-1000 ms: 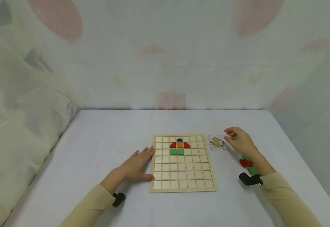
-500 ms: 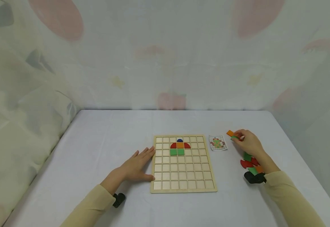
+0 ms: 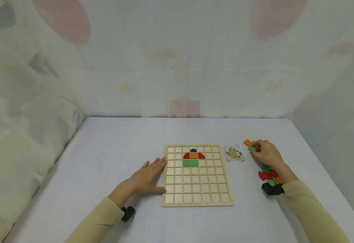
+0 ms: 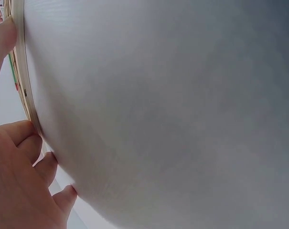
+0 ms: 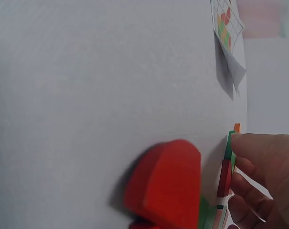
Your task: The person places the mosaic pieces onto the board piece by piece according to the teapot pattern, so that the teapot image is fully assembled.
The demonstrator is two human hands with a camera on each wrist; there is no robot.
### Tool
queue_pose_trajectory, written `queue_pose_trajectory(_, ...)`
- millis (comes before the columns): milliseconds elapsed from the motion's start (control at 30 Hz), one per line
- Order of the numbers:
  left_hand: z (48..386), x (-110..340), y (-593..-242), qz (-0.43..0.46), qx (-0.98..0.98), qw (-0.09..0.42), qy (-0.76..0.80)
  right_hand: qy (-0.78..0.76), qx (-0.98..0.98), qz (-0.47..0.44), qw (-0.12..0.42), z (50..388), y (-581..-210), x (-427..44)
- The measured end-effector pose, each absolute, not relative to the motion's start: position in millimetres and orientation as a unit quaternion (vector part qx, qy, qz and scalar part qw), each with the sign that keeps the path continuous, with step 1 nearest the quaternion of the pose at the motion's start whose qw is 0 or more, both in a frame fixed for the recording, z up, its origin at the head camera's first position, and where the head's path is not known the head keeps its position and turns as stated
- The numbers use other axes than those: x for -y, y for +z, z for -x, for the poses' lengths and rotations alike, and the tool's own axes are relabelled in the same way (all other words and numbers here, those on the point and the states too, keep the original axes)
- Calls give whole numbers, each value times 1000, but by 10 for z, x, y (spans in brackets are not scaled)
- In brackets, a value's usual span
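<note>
A wooden grid board holds a blue half-round piece, an orange square, red curved pieces on either side and two green squares. Fingertips and thumb of my left hand rest against its left edge, fingers spread; the left wrist view shows this hand at the board's edge. Right of the picture card, my right hand pinches a green piece low over the table. In the right wrist view my thumb touches this green piece.
Orange pieces lie by the right fingertips. Nearer the right wrist is a group of red, green and orange pieces. In the right wrist view a red piece looms close. A curtain stands behind the table.
My right hand has moved right, away from the card, uncovering orange pieces and more of the group near the wrist. My left hand has stayed at the board's edge.
</note>
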State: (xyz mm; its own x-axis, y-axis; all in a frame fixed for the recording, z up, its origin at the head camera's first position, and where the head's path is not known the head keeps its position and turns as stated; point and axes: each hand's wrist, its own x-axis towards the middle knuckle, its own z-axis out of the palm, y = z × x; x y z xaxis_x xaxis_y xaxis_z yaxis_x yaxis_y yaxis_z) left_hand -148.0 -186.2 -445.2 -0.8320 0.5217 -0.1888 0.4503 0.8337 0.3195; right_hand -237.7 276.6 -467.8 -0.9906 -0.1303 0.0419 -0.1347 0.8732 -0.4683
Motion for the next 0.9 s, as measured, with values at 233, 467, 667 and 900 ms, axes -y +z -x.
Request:
queue_pose_trajectory(233, 1485, 1857, -4460, -260, -947, 133, 133, 227, 971, -71, 17, 2388, -4699, -2760)
queue_pose_trajectory(467, 1485, 1858, -4461, -256, -948, 137, 127, 221, 972, -82, 28, 2393, -4730, -2759)
queue_pose_trajectory(667, 1488, 1863, -4460, -252, -950, 141, 122, 212, 973, -88, 35, 2394, -4748, -2758)
queue_pose_trajectory(900, 1490, 1858, -4447, -253, -949, 142, 126, 229, 969, -83, 42, 2358, -4689, -2750)
